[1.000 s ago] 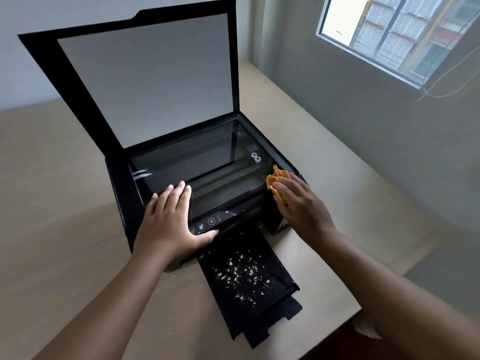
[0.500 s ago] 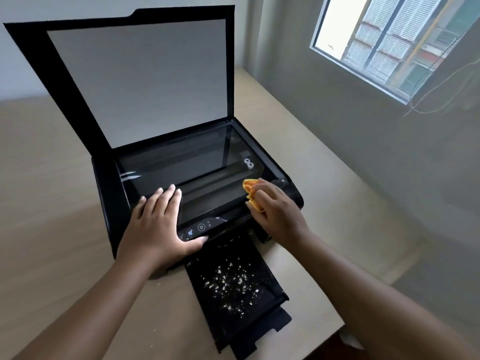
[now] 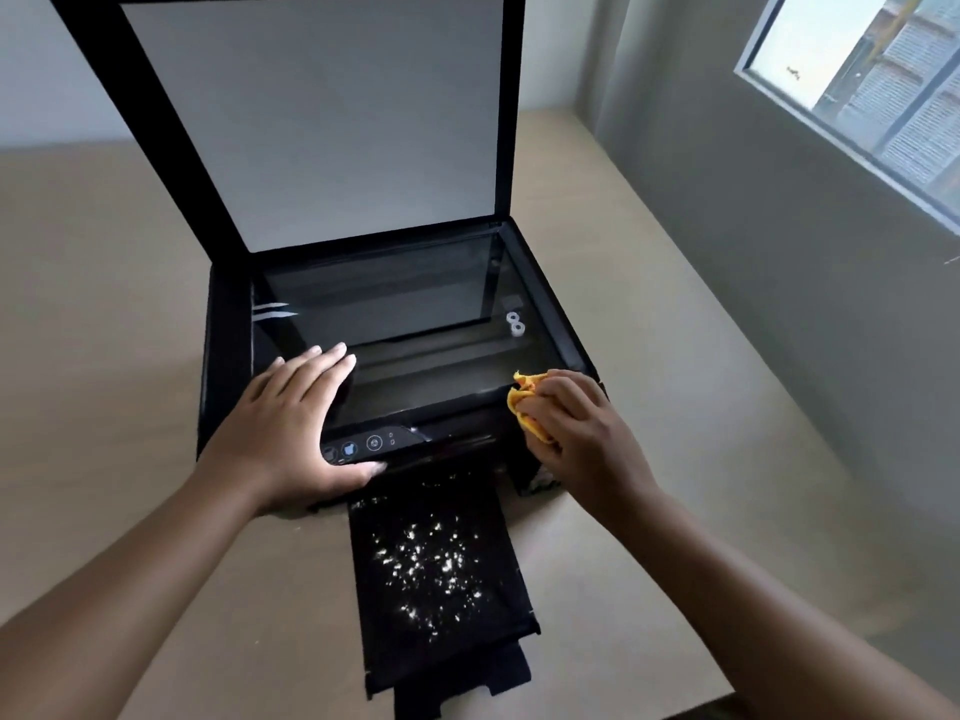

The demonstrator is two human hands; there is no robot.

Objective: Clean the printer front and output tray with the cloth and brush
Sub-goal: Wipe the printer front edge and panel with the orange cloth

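Single head-worn view here, sitting just above and in front of the printer (image 3: pixel 395 324), tilted forward and down, close enough that the printer fills the middle, table (image 3: pixel 104 304) spreading behind and beside it.

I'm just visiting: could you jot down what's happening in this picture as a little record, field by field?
printer: black, on the tan table, scanner lid raised
left hand: flat on the scanner glass, thumb by the control panel
right hand: grips a crumpled orange cloth at the printer's front right corner
output tray: pulled out, strewn with white specks
window: upper right
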